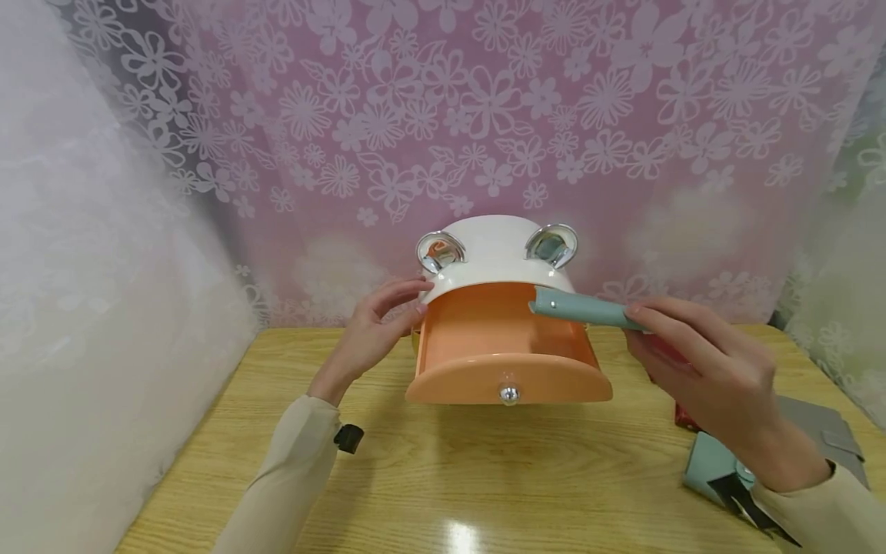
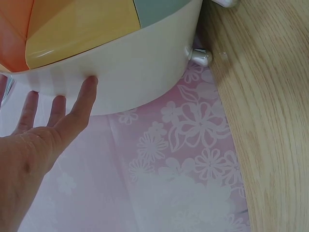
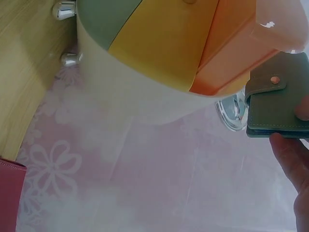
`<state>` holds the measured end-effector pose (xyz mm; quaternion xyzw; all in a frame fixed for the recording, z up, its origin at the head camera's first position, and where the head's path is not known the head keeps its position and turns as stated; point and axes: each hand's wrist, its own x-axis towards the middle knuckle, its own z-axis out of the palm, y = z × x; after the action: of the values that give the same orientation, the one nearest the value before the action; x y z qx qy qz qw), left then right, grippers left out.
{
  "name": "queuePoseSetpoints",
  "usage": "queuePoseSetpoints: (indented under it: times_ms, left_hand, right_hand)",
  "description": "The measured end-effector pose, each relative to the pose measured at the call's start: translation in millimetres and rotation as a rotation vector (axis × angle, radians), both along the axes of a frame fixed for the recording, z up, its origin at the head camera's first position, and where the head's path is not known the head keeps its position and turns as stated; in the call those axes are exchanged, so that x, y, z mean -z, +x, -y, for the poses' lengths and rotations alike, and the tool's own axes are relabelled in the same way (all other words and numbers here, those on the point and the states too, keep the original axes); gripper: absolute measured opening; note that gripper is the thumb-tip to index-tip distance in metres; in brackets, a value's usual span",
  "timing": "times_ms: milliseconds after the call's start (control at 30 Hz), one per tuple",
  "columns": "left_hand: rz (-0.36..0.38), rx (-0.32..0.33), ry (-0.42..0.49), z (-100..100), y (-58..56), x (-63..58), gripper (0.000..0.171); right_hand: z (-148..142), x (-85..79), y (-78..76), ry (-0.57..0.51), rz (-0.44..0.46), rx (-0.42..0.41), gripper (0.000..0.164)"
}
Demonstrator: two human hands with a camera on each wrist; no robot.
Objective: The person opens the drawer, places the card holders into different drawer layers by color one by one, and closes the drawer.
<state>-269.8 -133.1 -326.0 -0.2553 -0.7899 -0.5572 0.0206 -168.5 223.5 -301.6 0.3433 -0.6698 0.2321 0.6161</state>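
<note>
A white rounded cabinet (image 1: 494,250) with two silver ears stands on the table, and its orange top drawer (image 1: 508,377) is pulled out. My left hand (image 1: 370,331) rests on the cabinet's left side, fingers extended; the left wrist view shows those fingertips (image 2: 88,83) at the white shell. In my right hand (image 1: 713,369) I pinch a light teal snap wallet (image 1: 588,309) between thumb and fingers. Its far end overlaps the right part of the drawer opening in the head view. The right wrist view shows the wallet's strap fastened with a button.
At the right lie another teal wallet (image 1: 709,462), a grey wallet (image 1: 820,427) and a red item (image 1: 685,418) partly hidden by my right hand. Below the orange drawer sit a yellow drawer (image 2: 82,29) and a green one (image 2: 157,9). Flowered pink cloth (image 1: 415,115) hangs behind.
</note>
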Motion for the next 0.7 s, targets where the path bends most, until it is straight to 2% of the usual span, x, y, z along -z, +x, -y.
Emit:
queuePoseSetpoints:
  times_ms: [133, 300, 367, 500, 600, 700]
  left_hand:
    - [0.014, -0.004, 0.020, -1, -1.2, -0.2, 0.036]
    - [0.028, -0.030, 0.101, -3, -5.8, -4.6, 0.041]
    - [-0.011, -0.052, 0.130, -6, -8.9, -10.2, 0.041]
    - [-0.138, -0.101, 0.149, -12, -15.4, -26.4, 0.040]
    - [-0.240, -0.145, 0.090, -18, -20.8, -39.3, 0.037]
    - [-0.309, -0.174, 0.025, -24, -25.6, -50.3, 0.035]
  right_hand:
    - [7, -3.8, -8.0, 0.052, -0.005, -0.026, 0.036]
    - [13, -6.0, -15.3, 0.100, -0.028, -0.039, 0.033]
    - [14, -5.5, -17.0, 0.129, -0.021, -0.028, 0.035]
    - [14, -2.3, -22.6, 0.164, 0.006, -0.029, 0.037]
    - [12, 0.7, -28.5, 0.198, 0.036, -0.055, 0.038]
    - [10, 3.5, -33.4, 0.240, 0.072, -0.082, 0.038]
